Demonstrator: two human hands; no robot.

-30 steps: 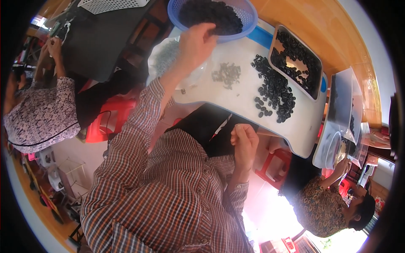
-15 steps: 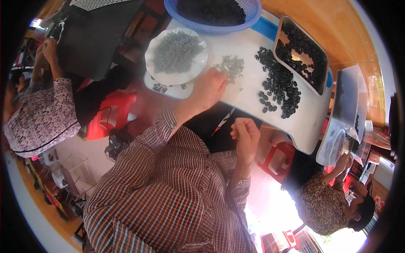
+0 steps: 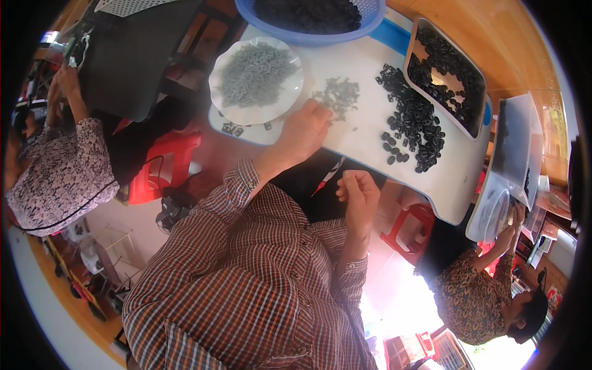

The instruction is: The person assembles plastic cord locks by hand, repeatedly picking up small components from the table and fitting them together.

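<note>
A: Where are the hands?
B: The left hand (image 3: 306, 131) is at the near edge of the white tabletop (image 3: 370, 139), fingers bent just beside a loose scatter of tiny pale grey pieces (image 3: 342, 95). The right hand (image 3: 359, 196) is raised in front of the checked shirt (image 3: 265, 265), off the tabletop, thumb close to curled fingers.

A: Is either grip holding anything?
B: I can't tell. Both look nearly closed (anything that small would vanish between the fingertips).

A: How far along is it?
B: Partway, I'd judge. A big heap of grey pieces (image 3: 256, 74) sits on the scalloped white plate (image 3: 292, 95), so plenty of those remain.

A: And the black ones?
B: A spread of small black pieces, some with openings (image 3: 413, 120), lies right of the scatter. More fill the blue plastic mesh basket (image 3: 308, 38) and the pale rectangular tray (image 3: 445, 79). A few dark bits (image 3: 234, 129) lie below the plate. Which are finished (if any) is too small to make out.
</note>
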